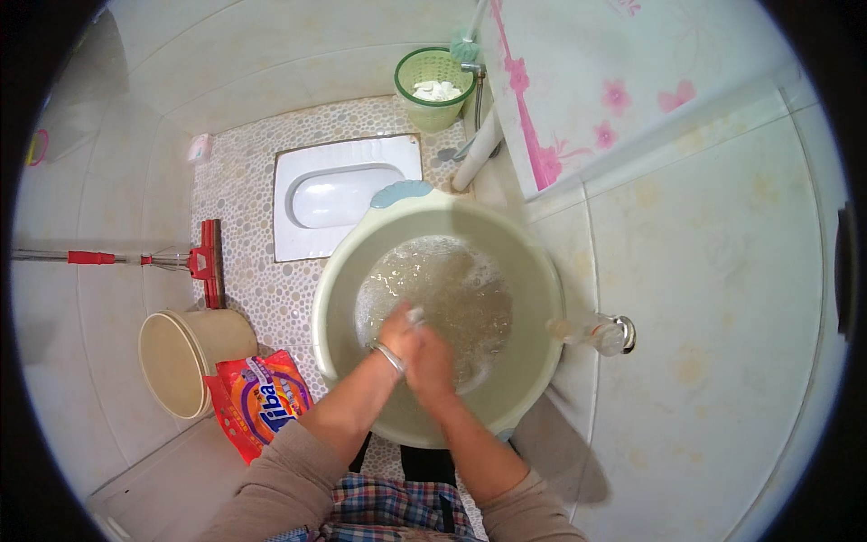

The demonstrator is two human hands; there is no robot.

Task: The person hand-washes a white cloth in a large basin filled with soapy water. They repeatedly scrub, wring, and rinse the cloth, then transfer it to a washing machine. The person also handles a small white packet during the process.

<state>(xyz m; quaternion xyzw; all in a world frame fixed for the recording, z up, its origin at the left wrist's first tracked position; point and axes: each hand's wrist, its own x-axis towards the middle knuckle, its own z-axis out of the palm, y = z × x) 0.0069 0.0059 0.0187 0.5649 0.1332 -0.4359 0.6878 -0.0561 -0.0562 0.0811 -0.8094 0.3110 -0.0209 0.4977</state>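
A large pale green plastic basin (325,318) holds cloudy, sudsy water (467,305). Over its lower left part my left hand (404,335), with a bangle at the wrist, meets my right hand (432,362). Both hands are closed together around a small whitish bit of something, perhaps wet cloth, that shows at the fingers; blur hides which hand grips it and what hangs below. A red Tiba detergent bag (261,400) lies left of my left forearm, outside the basin.
A squat toilet (345,196) is set in the pebble-patterned floor beyond the basin. At left are a beige bucket (223,332) and a red squeeze mop (203,263). A green wastebasket (433,115) stands at the back. A tap (613,335) juts from the right wall.
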